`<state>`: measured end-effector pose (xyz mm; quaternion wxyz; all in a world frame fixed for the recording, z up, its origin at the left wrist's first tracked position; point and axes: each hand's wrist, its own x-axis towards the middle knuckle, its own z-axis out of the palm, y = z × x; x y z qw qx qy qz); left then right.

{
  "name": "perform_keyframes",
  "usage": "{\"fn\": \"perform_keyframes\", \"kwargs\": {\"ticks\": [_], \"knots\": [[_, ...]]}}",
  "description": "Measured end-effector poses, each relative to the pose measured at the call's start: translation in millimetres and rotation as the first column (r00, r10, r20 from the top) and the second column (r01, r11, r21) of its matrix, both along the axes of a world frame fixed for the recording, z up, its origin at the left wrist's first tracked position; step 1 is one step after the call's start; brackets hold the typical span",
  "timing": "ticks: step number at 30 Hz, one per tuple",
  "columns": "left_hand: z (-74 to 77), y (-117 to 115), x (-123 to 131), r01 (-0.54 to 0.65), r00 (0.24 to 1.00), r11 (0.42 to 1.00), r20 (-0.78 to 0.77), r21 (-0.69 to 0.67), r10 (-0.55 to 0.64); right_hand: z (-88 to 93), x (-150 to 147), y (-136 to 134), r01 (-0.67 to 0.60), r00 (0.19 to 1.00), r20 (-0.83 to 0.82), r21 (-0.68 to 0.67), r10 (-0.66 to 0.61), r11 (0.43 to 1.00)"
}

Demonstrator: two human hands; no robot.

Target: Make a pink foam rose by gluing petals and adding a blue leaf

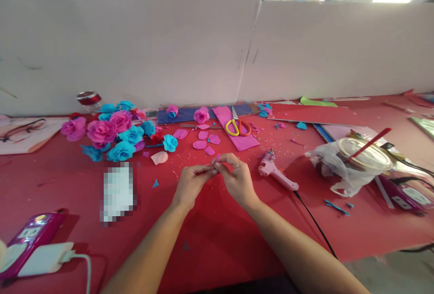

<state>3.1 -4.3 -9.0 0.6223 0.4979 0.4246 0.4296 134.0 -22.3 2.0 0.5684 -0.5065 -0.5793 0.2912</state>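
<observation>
My left hand [192, 184] and my right hand [239, 183] meet over the red table, fingertips pinched together. Between them is a small rolled piece of pink paper [217, 158], mostly hidden by the fingers. Just beyond lie loose pink paper petals [200, 144]. Farther back, yellow-and-orange-handled scissors [237, 126] rest on a folded pink paper sheet [249, 143]. To the right of my right hand, a pink glue gun [276, 174] lies on its side with its cord trailing toward me.
Pink and blue paper flowers [117, 131] are bunched at the left. A pixelated white item [118, 192] and a purple power strip [34, 235] with a white charger [45, 258] lie nearer. A lidded cup [364, 154] in a plastic bag stands right. A white partition [135, 49] borders the table.
</observation>
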Motion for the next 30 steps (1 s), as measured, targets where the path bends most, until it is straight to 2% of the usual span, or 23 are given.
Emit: {"fn": "perform_keyframes", "kwargs": {"ticks": [10, 16, 25, 30], "knots": [[3.4, 0.4, 0.1, -0.037, 0.999, 0.999, 0.007, -0.004, 0.037, 0.8, -0.1, 0.8, -0.122, 0.993, -0.006, -0.013, 0.122, 0.992], [-0.9, 3.5, -1.3, -0.099, 0.995, 0.994, 0.020, -0.040, 0.100, -6.1, -1.2, 3.0, -0.205, 0.973, -0.126, -0.097, 0.192, 0.974], [-2.0, -0.2, 0.7, -0.083, 0.996, 0.996, 0.016, -0.046, 0.083, -1.7, -1.7, 1.5, 0.048, 0.998, -0.034, -0.130, -0.053, 0.990], [-2.5, -0.8, 0.9, -0.017, 1.000, 0.999, -0.022, -0.027, 0.016, -2.8, 0.6, 3.0, 0.030, 0.999, -0.040, -0.146, -0.036, 0.989]]}}
